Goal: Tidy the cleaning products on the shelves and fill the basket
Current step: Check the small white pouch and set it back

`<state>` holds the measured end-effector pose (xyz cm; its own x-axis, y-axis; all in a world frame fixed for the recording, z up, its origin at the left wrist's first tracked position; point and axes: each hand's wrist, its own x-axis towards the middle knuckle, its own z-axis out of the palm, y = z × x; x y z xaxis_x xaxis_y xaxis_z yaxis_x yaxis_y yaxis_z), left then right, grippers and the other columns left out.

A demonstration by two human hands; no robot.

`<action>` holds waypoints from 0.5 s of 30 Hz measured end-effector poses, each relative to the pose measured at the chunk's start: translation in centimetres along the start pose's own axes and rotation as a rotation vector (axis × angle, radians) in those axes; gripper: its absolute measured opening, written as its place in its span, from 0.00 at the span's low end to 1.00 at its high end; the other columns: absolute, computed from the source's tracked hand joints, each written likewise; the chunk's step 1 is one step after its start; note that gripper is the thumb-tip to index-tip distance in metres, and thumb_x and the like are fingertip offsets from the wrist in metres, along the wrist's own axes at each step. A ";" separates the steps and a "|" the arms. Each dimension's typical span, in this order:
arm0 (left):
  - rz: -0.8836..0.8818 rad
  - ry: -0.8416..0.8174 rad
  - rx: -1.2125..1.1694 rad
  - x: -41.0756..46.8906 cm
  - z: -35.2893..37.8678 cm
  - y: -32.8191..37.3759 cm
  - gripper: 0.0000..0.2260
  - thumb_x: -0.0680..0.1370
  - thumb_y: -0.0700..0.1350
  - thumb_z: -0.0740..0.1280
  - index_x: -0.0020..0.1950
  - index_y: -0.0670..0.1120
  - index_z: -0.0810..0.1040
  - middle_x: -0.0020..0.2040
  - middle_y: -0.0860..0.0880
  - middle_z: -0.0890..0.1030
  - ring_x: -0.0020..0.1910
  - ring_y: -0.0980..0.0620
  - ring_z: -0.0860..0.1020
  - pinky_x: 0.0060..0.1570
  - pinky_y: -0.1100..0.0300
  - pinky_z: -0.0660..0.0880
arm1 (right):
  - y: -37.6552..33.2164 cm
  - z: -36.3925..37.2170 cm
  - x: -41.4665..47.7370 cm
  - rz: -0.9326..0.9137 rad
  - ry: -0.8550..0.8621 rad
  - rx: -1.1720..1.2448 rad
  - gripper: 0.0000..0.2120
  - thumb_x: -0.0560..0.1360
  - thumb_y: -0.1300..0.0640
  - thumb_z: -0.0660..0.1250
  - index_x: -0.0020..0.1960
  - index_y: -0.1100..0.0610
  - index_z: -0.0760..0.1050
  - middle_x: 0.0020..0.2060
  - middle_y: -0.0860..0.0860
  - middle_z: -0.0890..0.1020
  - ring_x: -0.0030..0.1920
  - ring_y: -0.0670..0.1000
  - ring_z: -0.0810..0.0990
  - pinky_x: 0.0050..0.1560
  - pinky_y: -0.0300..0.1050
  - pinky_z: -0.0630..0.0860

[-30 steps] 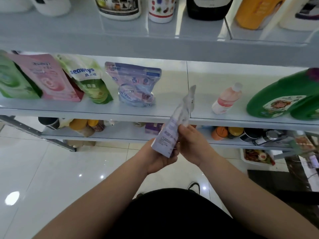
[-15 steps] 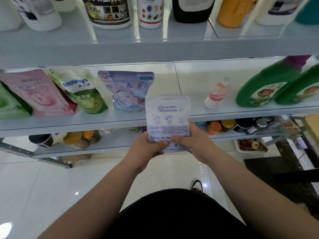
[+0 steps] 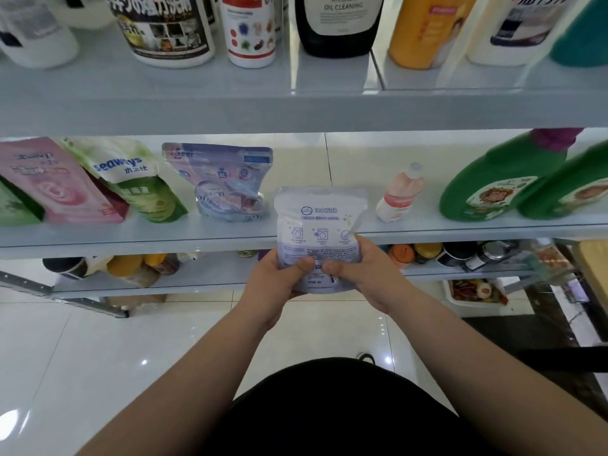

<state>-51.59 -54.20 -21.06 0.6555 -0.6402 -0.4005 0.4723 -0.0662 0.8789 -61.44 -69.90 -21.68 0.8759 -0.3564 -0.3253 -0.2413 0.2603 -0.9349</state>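
Grips the lilac pouch (image 3: 320, 238) by its lower half in both the left hand (image 3: 274, 284) and the right hand (image 3: 365, 274), fingers (image 3: 301, 265) curled round it from behind and thumbs on the printed face. Holds it upright just in front of the middle shelf (image 3: 131, 240) edge, above the floor, level with the gap between the blue pouch (image 3: 223, 182) and the pink bottle (image 3: 399, 197).

Could slump or tip forward off the lip if stood on its soft base too near the edge. Could also nudge the leaning blue pouch, or knock the slim pink bottle over, if pushed in carelessly.

Shows no sure basket: perhaps the white tub (image 3: 477, 292) low at the right, but cannot tell. Cuts off the green jugs (image 3: 500, 182) at the frame edge. Blurs the lower-shelf clutter and the pouch's small print past reading.
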 end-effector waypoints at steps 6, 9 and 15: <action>0.072 0.037 -0.034 0.7 1.6 0.2 0.11 0.80 0.36 0.67 0.57 0.50 0.82 0.52 0.48 0.87 0.50 0.47 0.85 0.47 0.51 0.82 | -1.4 -1.3 0.8 -0.004 -0.017 -0.014 0.23 0.72 0.70 0.75 0.65 0.57 0.77 0.57 0.54 0.86 0.59 0.57 0.84 0.57 0.49 0.82; 0.068 0.029 -0.133 1.1 1.9 0.2 0.11 0.79 0.38 0.67 0.61 0.47 0.81 0.53 0.45 0.86 0.50 0.46 0.85 0.44 0.53 0.82 | -1.9 -1.8 1.4 0.016 -0.052 0.083 0.25 0.73 0.58 0.76 0.68 0.58 0.76 0.61 0.58 0.84 0.62 0.62 0.82 0.64 0.62 0.78; -0.139 -0.195 -0.581 0.4 1.9 0.4 0.09 0.75 0.45 0.73 0.52 0.42 0.87 0.46 0.42 0.85 0.40 0.47 0.84 0.35 0.56 0.81 | -2.5 -0.9 2.6 0.165 -0.150 0.257 0.31 0.78 0.38 0.64 0.72 0.58 0.74 0.71 0.63 0.75 0.73 0.67 0.70 0.74 0.66 0.66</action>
<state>-52.28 -55.98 -20.39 0.4710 -0.7873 -0.3979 0.8246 0.2328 0.5156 -58.88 -72.26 -20.28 0.8903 -0.1593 -0.4266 -0.2884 0.5277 -0.7990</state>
